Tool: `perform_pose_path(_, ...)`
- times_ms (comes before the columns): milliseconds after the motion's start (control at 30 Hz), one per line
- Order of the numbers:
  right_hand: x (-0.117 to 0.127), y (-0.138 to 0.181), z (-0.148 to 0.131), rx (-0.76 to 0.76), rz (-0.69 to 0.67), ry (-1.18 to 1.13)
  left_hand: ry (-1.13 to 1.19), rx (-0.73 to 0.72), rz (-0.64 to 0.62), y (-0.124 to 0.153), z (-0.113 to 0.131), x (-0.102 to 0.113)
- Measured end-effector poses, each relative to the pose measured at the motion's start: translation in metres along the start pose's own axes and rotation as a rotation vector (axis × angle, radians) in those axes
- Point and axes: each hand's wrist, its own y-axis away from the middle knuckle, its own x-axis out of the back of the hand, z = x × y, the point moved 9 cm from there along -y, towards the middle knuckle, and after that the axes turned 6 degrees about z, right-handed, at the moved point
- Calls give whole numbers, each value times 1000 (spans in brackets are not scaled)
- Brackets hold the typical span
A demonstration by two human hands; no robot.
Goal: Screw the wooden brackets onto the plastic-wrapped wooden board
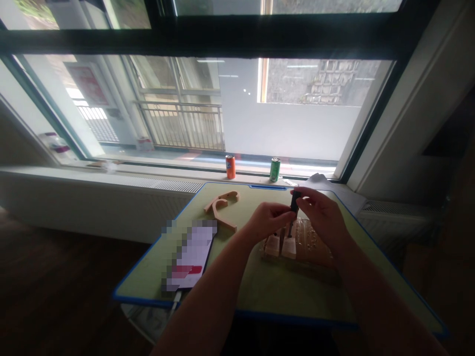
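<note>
Right hand pinching the dark tool up top, left hand closed around its lower end, above the pale block toward the desk's far right corner — any tilt and I reckon the tip could slip.

Black handle; pale-green, blue-edged tabletop; orange can; green can.
</note>
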Motion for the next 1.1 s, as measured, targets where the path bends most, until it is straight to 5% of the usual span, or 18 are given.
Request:
perform_pose_path(133, 4, -2, 8, 26, 65, 52, -23, 8, 61, -1, -2, 5)
perform_pose_path(333, -3, 0, 9, 18, -14, -52, 113, 13, -65, -1, 0, -2)
perform_pose_path(533, 3, -2, 0, 93, 14, 110, -16, 40, 29, -1, -7, 4)
perform_pose_path(767, -9, 2, 5, 45, -46, -84, 62, 1, -121, 1, 1, -6)
perform_pose_path(1000, 0, -1, 9, 45, 9, -48, -164, 74, -228, 8, -6, -4)
perform_pose_path(1100, -7, 3, 1, 80, -52, -77, -182, 60, -150, 6, -2, -1)
